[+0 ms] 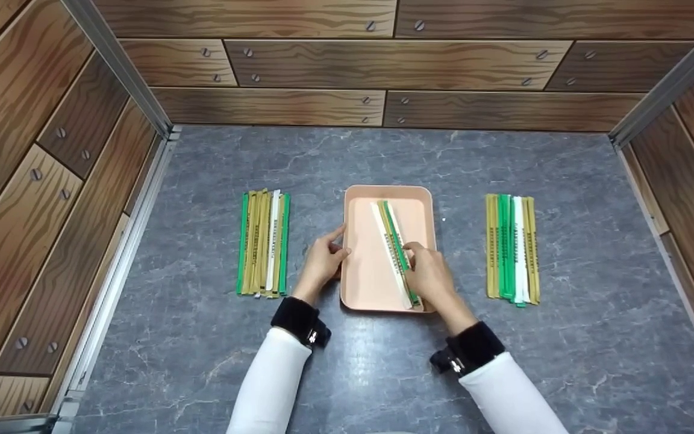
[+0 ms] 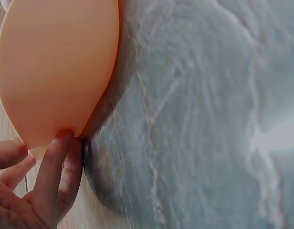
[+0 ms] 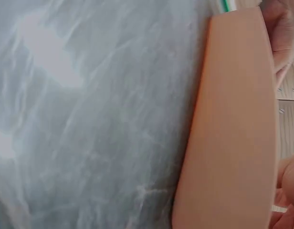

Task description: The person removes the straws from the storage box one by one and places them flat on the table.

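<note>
A peach-coloured tray (image 1: 362,265) lies on the table in the head view. My left hand (image 1: 323,260) holds its left edge, thumb at the rim and other fingers lower down; in the left wrist view, the fingers (image 2: 54,157) touch the tray's outer wall. Over the tray's right side, my right hand (image 1: 428,272) grips several slim wrapped sticks (image 1: 390,241), white, gold and green with dark print, which slant across the tray. Its fingertips are partly hidden. The right wrist view shows the right hand (image 3: 279,33) curled behind the tray wall (image 3: 228,129).
Left of the tray lies a row of wrapped sticks (image 1: 256,241) in green, gold and white. A similar row of sticks (image 1: 509,247) lies to the right. The grey marbled table (image 1: 383,380) is bounded by wood-patterned walls (image 1: 395,63) at the back and sides.
</note>
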`<state>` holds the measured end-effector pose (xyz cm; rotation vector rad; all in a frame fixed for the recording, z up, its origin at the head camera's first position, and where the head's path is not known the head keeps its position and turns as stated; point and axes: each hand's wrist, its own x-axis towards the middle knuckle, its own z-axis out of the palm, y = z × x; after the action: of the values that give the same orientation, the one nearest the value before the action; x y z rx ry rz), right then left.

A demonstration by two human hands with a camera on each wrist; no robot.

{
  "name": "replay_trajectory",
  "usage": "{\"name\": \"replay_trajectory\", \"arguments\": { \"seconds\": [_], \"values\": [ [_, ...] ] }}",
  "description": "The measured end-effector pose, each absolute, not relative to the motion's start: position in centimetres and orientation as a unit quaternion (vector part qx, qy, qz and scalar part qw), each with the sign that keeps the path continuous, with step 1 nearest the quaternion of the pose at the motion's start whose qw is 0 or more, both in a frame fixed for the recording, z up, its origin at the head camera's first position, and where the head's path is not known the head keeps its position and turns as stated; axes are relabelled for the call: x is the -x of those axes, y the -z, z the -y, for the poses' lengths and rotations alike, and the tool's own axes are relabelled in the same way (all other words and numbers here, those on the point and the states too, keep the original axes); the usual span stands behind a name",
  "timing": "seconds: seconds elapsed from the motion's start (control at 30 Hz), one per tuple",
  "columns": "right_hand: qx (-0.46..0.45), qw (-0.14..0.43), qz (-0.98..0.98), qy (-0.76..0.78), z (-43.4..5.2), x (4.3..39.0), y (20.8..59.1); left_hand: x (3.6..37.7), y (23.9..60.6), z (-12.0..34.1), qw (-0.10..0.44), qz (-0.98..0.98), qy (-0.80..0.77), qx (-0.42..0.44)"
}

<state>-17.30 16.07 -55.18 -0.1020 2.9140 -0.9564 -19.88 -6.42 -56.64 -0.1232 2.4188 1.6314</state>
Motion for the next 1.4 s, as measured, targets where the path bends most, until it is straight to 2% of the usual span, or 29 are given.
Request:
{"name": "replay_trajectory", "arguments": {
  "seconds": [0.13,0.37,0.6,0.8,1.03,1.4],
  "values": [
    [0.035,0.015,-0.927,0.373,-16.7,17.2,54.7,19.8,56.6,6.5,0.106,-0.824,-0.555,0.039],
    [-0.002,0.008,-0.889,0.458,-19.1,17.4,53.3,19.8,56.7,6.6,0.094,-0.823,-0.559,0.03],
    [-0.035,-0.025,-0.899,0.437,-23.5,17.4,52.5,19.7,56.8,6.6,0.1,-0.812,-0.573,0.034],
    [-0.099,-0.041,-0.914,0.391,-27.2,17.1,52.3,19.7,56.6,6.6,0.117,-0.811,-0.572,0.039],
    [-0.185,0.009,-0.935,0.304,-30.1,16.8,52.1,19.7,56.5,6.6,0.131,-0.811,-0.568,0.049],
    [-0.217,0.042,-0.944,0.244,-31.2,17.2,52.9,19.7,56.5,6.5,0.121,-0.821,-0.557,0.047]
  ]
}}
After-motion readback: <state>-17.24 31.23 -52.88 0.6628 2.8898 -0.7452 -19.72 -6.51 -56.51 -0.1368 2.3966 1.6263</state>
